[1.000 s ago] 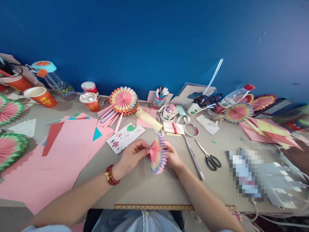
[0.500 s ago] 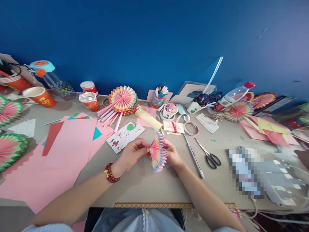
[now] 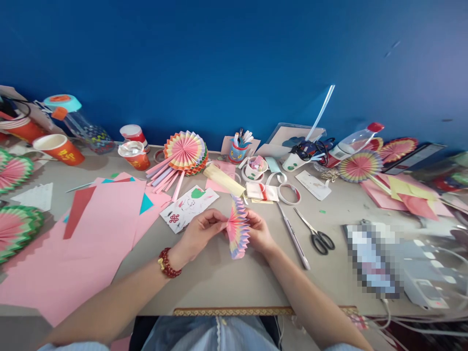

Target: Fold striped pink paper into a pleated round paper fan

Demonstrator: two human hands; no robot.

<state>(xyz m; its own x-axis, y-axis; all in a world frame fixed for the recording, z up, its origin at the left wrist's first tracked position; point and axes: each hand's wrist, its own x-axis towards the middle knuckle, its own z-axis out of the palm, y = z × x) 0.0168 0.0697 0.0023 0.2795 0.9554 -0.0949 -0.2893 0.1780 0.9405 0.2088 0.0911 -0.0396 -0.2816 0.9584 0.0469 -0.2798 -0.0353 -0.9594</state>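
Observation:
A pleated paper fan (image 3: 238, 229) in pink, yellow and purple is held upright above the middle of the table. My left hand (image 3: 205, 233) pinches its gathered centre from the left, with a red beaded bracelet on the wrist. On the other side, my right hand (image 3: 259, 231) holds the fan's back, its fingertips partly hidden behind the folds. A decorated white card (image 3: 189, 207) lies just beyond my left hand. To the right of my right hand are a grey pen-like tool (image 3: 295, 240) and black-handled scissors (image 3: 319, 236).
Pink paper sheets (image 3: 98, 234) cover the left side. Finished paper rosettes (image 3: 185, 148), orange cups (image 3: 60, 149), tape rolls (image 3: 289, 194) and a bottle (image 3: 356, 142) stand or lie towards the blue wall. A blurred-out phone (image 3: 373, 261) is at the right.
The fan has turned slightly and its pleated edge has shifted a little left. My right hand has moved slightly left with it, while my left hand keeps its pinch.

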